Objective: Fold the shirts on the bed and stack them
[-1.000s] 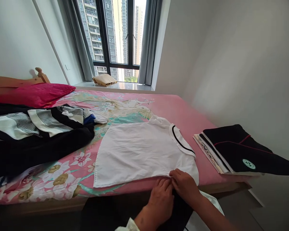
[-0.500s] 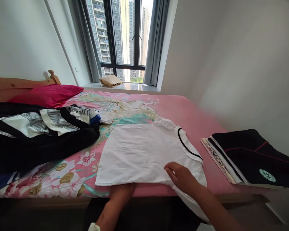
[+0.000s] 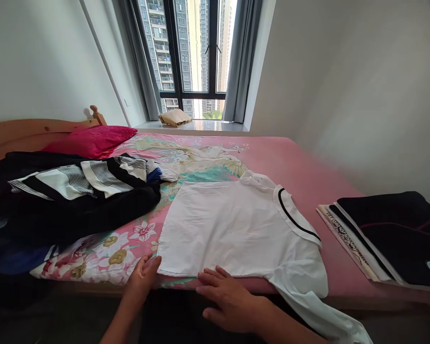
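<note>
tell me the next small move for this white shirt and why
Probably use the right hand to lift the near sleeve onto the white shirt: the sleeve droops over the edge of the bed while the rest lies mostly flat.

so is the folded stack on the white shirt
No, the folded stack lies beside the white shirt, with pink sheet between them.
</note>
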Motion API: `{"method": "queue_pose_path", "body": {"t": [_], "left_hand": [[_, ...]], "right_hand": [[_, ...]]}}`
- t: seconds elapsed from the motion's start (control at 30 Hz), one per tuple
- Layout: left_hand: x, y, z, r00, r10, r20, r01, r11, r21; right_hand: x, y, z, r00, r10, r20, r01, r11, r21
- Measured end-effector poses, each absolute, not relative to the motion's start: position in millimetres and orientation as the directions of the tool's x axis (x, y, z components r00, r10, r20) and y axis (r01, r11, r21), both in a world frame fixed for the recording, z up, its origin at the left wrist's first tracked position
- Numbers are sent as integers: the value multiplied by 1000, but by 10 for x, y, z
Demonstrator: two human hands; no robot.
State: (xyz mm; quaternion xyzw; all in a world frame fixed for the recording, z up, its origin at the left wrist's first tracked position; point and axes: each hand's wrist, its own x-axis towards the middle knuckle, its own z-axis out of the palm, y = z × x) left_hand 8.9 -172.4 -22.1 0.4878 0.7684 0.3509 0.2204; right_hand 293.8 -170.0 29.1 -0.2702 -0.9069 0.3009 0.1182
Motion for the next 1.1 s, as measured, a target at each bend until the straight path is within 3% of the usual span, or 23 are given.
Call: {"method": "queue_pose_path", "body": {"t": [0.1,0.17,0.23,0.3,0.37,0.47,0.57,0.67,0.8,0.87,0.97,1.03,1.1], "left_hand": [[109,-1702,-164,-404,900,-166,475,361,802],[118,-1707,-125,-368,910,-191,497,366,787],[102,-1747,-99,-373,918,-131,631,355,690],[74,-1802,-92,-386,922,34,785,309,537],[70,-1831,-94,-327,911,252,882,198,427],[230,-1732,-59,-160,871,464,926,-31,377],[665,-1449,50,43,881,472,894,-245,375],[1171,-1144,140,211,919,332,877,-328,351],[1233,-1070,44,186,982,25,950,-186,249],[913,-1205,-61,34,998,-53,986,-25,165],[340,-1457,-146,-199,979,-50,978,202,46],[142,-1530,-103,-268,963,-19,963,268,3],[193,-1474,10,-233,971,54,972,233,5]], "right_hand": [[3035,-1525,396,-761,635,134,437,654,-618],[3193,-1374,349,-623,768,146,604,591,-534],[3422,-1305,236,-474,877,72,792,461,-400],[3679,-1346,122,-421,907,-23,865,393,-311],[3891,-1453,74,-448,893,-38,847,410,-337],[3988,-1532,171,-430,899,80,786,417,-457],[3778,-1359,345,-337,919,205,746,394,-537],[3472,-1058,374,-320,912,258,760,410,-504],[3568,-903,15,-330,944,7,899,317,-301],[3928,-978,-240,-142,987,-68,975,128,-182],[4537,-1122,-466,116,991,-68,992,-119,-40],[4721,-1150,-435,163,983,-86,987,-163,10],[4605,-1106,-283,116,990,-83,993,-117,-10]]}}
